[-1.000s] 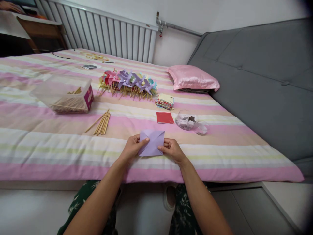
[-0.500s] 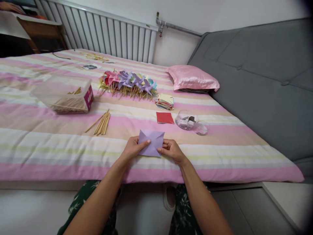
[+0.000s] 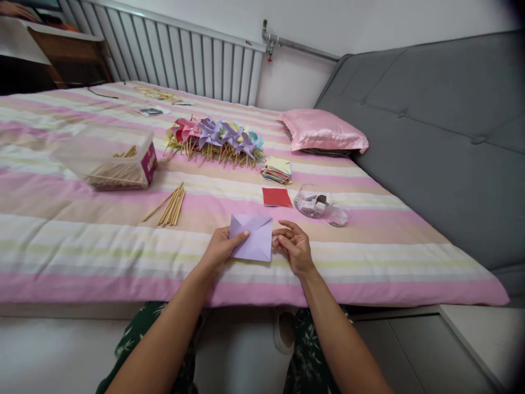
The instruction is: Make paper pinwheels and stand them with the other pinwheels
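A square of purple paper (image 3: 256,243) with diagonal cuts towards its middle is held above the bed's front edge. My left hand (image 3: 221,245) grips its left side, thumb on top and the other fingers hidden underneath. Just off the right edge of the paper is my right hand (image 3: 296,249), its fingers apart and loosely bent, with nothing visible in them. Beyond the paper lies a red paper square (image 3: 277,197), and behind that a stack of coloured paper squares (image 3: 276,170).
Finished paper pinwheels (image 3: 217,137) on sticks lie farther back. To the left are loose wooden sticks (image 3: 172,207) and a clear plastic box (image 3: 118,164) of sticks. A small clear container (image 3: 310,202) stands at right, before a pink pillow (image 3: 324,131). A person's hand (image 3: 18,11) shows top left.
My right hand has let go of the purple paper and drawn slightly right, its fingers spreading. The paper has shifted a little left in my left hand.
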Available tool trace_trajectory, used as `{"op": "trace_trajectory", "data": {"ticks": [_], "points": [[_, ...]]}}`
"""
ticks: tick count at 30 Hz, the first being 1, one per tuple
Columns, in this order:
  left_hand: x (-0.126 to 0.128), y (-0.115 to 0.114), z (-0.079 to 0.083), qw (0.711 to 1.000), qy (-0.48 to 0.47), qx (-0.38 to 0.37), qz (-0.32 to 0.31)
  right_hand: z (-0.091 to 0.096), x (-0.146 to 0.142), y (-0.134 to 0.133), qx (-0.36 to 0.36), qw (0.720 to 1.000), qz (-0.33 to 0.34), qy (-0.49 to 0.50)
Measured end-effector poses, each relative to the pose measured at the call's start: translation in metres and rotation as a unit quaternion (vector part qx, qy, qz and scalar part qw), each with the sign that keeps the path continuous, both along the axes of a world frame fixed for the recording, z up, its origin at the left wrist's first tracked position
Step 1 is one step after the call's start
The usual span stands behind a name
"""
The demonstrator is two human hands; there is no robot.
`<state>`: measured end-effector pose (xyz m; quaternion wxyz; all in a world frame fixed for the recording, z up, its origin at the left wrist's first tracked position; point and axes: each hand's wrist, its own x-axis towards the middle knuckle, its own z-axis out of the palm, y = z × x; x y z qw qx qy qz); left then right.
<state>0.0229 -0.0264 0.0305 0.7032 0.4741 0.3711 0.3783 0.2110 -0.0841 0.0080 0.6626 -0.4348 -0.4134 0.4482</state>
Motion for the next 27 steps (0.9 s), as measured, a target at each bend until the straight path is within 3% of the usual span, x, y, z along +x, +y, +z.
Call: {"op": "trace_trajectory", "data": {"ticks": [7,16,21,27], "points": [[0.0,-0.0006,0.0003,1.0,-0.008,-0.021,-0.006,-0.007,-0.0011,0.0034,0.03,0.996,0.022,-0.08],[-0.0008,0.0023,-0.0051,0.998,0.043,0.032,-0.028,-0.0023,-0.0033,-0.0005,0.046,0.97,0.065,-0.232],[-0.0021,0.004,-0.0068,0.995,0.074,0.057,-0.033,0.0001,-0.0033,-0.0014,0.052,0.967,0.064,-0.242],[-0.0027,0.005,-0.0082,0.994,0.078,0.06,-0.039,0.0003,-0.0012,-0.0016,0.01,0.977,0.072,-0.202]]}}
